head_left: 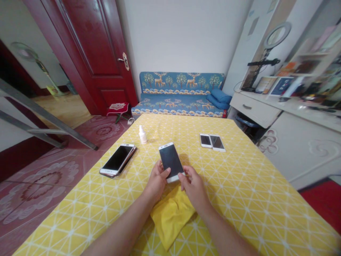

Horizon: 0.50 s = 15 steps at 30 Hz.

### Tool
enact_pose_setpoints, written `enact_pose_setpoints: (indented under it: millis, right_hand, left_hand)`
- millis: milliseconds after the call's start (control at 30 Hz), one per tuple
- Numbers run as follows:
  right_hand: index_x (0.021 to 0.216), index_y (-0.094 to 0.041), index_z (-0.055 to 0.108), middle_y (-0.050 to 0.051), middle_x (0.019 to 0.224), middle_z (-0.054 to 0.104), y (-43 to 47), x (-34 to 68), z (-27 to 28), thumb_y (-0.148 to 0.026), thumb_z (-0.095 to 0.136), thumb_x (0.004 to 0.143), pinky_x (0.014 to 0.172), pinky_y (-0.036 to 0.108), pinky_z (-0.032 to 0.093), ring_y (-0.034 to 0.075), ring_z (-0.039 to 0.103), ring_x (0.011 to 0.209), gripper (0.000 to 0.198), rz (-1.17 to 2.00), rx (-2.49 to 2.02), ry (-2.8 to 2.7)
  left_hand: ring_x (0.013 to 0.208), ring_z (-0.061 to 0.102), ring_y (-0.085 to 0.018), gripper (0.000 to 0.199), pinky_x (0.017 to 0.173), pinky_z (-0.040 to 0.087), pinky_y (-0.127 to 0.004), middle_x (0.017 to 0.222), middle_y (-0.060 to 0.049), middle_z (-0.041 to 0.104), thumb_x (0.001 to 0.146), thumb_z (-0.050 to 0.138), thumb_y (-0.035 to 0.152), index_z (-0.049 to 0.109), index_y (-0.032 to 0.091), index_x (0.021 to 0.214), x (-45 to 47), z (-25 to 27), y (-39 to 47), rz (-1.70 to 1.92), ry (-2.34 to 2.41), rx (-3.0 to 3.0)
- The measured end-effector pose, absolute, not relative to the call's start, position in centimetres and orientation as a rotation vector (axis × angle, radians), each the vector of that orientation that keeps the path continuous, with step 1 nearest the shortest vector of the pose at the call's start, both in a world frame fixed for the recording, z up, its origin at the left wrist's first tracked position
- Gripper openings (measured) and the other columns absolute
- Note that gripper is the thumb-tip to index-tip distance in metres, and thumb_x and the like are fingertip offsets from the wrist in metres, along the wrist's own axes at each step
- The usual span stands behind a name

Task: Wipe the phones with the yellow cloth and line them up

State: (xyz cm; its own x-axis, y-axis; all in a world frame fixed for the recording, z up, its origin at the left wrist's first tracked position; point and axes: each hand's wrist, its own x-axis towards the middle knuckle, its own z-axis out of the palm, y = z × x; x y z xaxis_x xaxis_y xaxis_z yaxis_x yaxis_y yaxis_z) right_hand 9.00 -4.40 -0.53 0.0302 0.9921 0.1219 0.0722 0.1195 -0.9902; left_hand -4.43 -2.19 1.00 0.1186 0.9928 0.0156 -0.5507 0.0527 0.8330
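Between my two hands, a white smartphone (pixel 171 160) with a dark screen is held tilted above the table. My left hand (pixel 157 179) grips its lower left edge, thumb lying on the front. At the lower right corner, my right hand (pixel 192 183) pinches the phone with thumb and fingers. A yellow cloth (pixel 172 217) lies on the table just below the phone, partly under my wrists. The fingers behind the phone are hidden.
On the yellow patterned tablecloth (pixel 253 199) stand a white bottle (pixel 142 135) and, to the left, stacked phones (pixel 118 159). Two white phones, a smaller one (pixel 205 140) and a larger one (pixel 217 142), lie side by side at right. Behind is a blue sofa (pixel 176 100).
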Motion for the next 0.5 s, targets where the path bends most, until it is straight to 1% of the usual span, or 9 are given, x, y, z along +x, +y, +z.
enact_pose_setpoints:
  millis: [67, 133, 200, 267, 300, 367, 433, 500]
  right_hand:
    - [0.106, -0.017, 0.055, 0.002, 0.082, 0.065, -4.0, 9.4, -0.8, -0.041, 0.058, 0.081, 0.038, 0.020, 0.035, 0.007, 0.048, 0.042, 0.035, 1.075, -1.177, -1.224]
    - [0.106, -0.016, 0.057, 0.000, 0.073, 0.064, -3.8, 9.8, -0.7, -0.042, 0.060, 0.079, 0.037, 0.019, 0.032, 0.006, 0.045, 0.039, 0.037, 1.108, -1.165, -1.156]
    - [0.104, -0.016, 0.060, -0.003, 0.061, 0.059, -3.6, 10.5, -0.5, -0.043, 0.063, 0.076, 0.037, 0.019, 0.030, 0.006, 0.042, 0.039, 0.039, 1.126, -1.166, -1.062]
    - [0.102, -0.016, 0.062, -0.006, 0.054, 0.053, -3.1, 11.8, -0.4, -0.044, 0.066, 0.073, 0.037, 0.018, 0.030, 0.007, 0.042, 0.039, 0.041, 1.096, -1.185, -0.952]
    - [0.100, -0.016, 0.062, -0.006, 0.053, 0.052, -2.6, 12.7, -0.5, -0.045, 0.067, 0.072, 0.038, 0.018, 0.031, 0.007, 0.043, 0.040, 0.041, 1.045, -1.204, -0.906]
    - [0.095, -0.016, 0.063, -0.005, 0.056, 0.052, -1.2, 15.5, -0.8, -0.048, 0.065, 0.070, 0.039, 0.019, 0.034, 0.008, 0.045, 0.043, 0.041, 0.839, -1.288, -0.849]
    - [0.091, -0.015, 0.064, -0.002, 0.060, 0.055, 0.6, 19.1, -1.3, -0.053, 0.055, 0.073, 0.042, 0.022, 0.039, 0.010, 0.049, 0.045, 0.043, 0.462, -1.509, -0.853]
    - [0.095, -0.012, 0.062, 0.002, 0.062, 0.056, 2.4, 23.2, -1.7, -0.053, 0.047, 0.077, 0.044, 0.026, 0.040, 0.013, 0.049, 0.046, 0.047, 0.307, -1.608, -0.817]
  left_hand:
    - [0.097, 0.062, -0.021, 0.043, 0.087, 0.046, -0.033, 0.107, -0.008, 0.067, 0.073, 0.072, 0.022, 0.057, 0.019, 0.113, -4.1, 1.1, -2.4, 1.280, 0.695, 0.911]
    - [0.103, 0.060, -0.022, 0.044, 0.092, 0.043, -0.034, 0.114, -0.009, 0.065, 0.078, 0.068, 0.027, 0.056, 0.019, 0.120, -3.9, 1.1, -2.7, 1.229, 0.671, 1.024]
    - [0.107, 0.057, -0.023, 0.044, 0.096, 0.041, -0.035, 0.120, -0.009, 0.062, 0.084, 0.061, 0.031, 0.054, 0.021, 0.126, -3.9, 1.1, -2.8, 1.161, 0.652, 1.136]
    - [0.109, 0.056, -0.023, 0.046, 0.096, 0.040, -0.036, 0.120, -0.009, 0.061, 0.086, 0.058, 0.034, 0.053, 0.023, 0.130, -4.1, 1.0, -3.0, 1.070, 0.662, 1.287]
    - [0.108, 0.056, -0.023, 0.045, 0.096, 0.040, -0.036, 0.119, -0.009, 0.062, 0.085, 0.059, 0.035, 0.055, 0.023, 0.129, -4.2, 0.9, -3.1, 1.018, 0.675, 1.392]
    - [0.104, 0.056, -0.024, 0.037, 0.095, 0.038, -0.037, 0.112, -0.009, 0.065, 0.085, 0.059, 0.036, 0.064, 0.023, 0.119, -4.3, 0.7, -3.1, 0.922, 0.701, 1.614]
    - [0.099, 0.057, -0.024, 0.031, 0.093, 0.039, -0.037, 0.105, -0.009, 0.066, 0.085, 0.057, 0.036, 0.069, 0.023, 0.111, -4.4, 0.5, -3.1, 0.861, 0.715, 1.739]
    - [0.095, 0.058, -0.024, 0.031, 0.088, 0.041, -0.035, 0.103, -0.010, 0.067, 0.086, 0.055, 0.038, 0.070, 0.023, 0.110, -4.3, 0.2, -2.9, 0.858, 0.732, 1.711]
